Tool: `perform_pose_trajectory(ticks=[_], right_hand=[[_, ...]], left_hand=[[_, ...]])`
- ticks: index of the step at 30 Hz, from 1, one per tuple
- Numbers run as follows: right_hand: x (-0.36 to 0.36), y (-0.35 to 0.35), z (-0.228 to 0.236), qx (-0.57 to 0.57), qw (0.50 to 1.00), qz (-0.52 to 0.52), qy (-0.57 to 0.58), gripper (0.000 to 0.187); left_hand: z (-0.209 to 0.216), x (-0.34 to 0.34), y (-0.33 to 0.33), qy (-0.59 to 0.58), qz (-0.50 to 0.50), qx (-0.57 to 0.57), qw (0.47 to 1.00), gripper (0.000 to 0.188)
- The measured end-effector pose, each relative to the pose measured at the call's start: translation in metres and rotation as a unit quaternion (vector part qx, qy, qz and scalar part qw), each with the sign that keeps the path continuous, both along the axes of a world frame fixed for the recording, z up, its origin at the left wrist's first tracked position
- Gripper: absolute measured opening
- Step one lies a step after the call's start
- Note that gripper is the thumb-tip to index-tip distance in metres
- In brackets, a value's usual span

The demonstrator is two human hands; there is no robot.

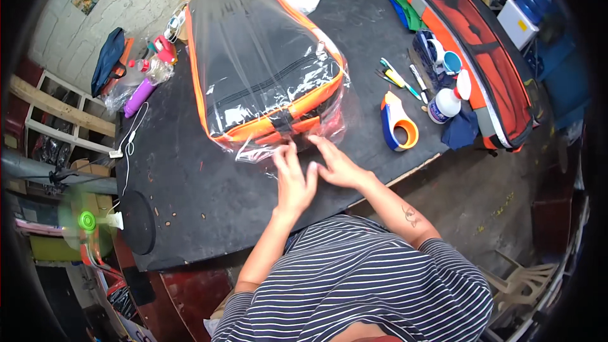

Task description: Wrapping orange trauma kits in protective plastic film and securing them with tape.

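A black bag with orange trim (259, 57), wrapped in clear plastic film, lies on a dark table (190, 190). My left hand (292, 180) lies flat with fingers spread on the loose plastic at the bag's near end. My right hand (335, 163) sits beside it, fingers pressed on the same plastic edge by the orange strap. Neither hand grips anything that I can see.
An orange and blue tape dispenser (399, 123) stands right of the bag, with a white spray bottle (446, 102), pens (399, 79) and a second orange and black bag (484, 50) beyond. A purple bottle (139, 96) and white cable (130, 145) lie left. A green fan (85, 220) is beside the table.
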State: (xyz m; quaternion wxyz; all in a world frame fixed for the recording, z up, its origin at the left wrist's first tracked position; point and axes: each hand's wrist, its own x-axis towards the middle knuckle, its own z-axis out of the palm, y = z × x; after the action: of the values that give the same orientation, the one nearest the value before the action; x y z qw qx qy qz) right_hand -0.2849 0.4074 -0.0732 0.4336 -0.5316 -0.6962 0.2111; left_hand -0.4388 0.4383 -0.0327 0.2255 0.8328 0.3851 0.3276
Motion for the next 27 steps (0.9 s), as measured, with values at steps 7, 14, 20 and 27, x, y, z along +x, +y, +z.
perform_pose_trajectory(ticks=[7,14,20,27], right_hand=[[0.071,-0.062,0.026,0.053,0.879,-0.458,-0.123,0.025],[0.126,-0.067,-0.012,-0.200,0.854,-0.398,-0.269,0.032],[0.122,-0.150,0.059,-0.077,0.978,-0.130,-0.145,0.023],[0.063,-0.156,0.107,-0.022,0.982,0.028,-0.188,0.031]], left_hand=[[0.036,-0.017,-0.031,-0.028,-0.105,-0.042,0.993,0.021],[0.025,0.022,-0.039,0.012,-0.308,-0.158,0.938,0.012],[0.026,0.013,-0.026,-0.143,-0.220,-0.230,0.937,0.033],[0.056,-0.011,-0.002,-0.195,-0.420,-0.409,0.787,0.052]])
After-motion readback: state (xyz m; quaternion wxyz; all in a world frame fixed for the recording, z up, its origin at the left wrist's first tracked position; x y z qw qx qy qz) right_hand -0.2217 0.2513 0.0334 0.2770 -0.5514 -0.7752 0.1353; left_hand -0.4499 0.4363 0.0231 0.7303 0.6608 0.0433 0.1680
